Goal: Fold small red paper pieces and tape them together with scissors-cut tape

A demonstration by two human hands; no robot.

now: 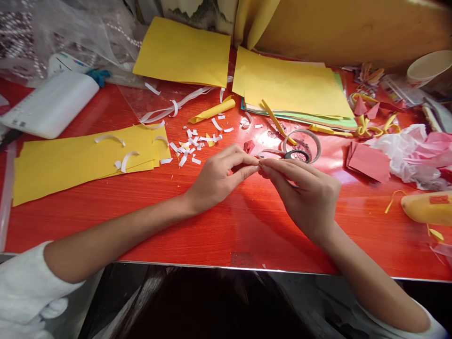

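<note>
My left hand [221, 175] and my right hand [309, 195] meet above the middle of the red table [212, 235]. Their fingertips are pinched together and touch. Whatever lies between them is hidden or too small to name. Scissors with a dark handle [297, 155] lie just beyond my right hand, partly covered by it, beside a roll of clear tape [317, 149]. A small folded red paper piece [249, 146] sits just past my fingertips.
White paper scraps [190, 146] lie beyond my left hand, yellow strips [70, 165] at the left. Yellow sheets [289, 84] are stacked at the back. Red paper squares [368, 161], crumpled plastic [406, 153] and a paper cup [428, 68] stand right; a white device [52, 103] lies left.
</note>
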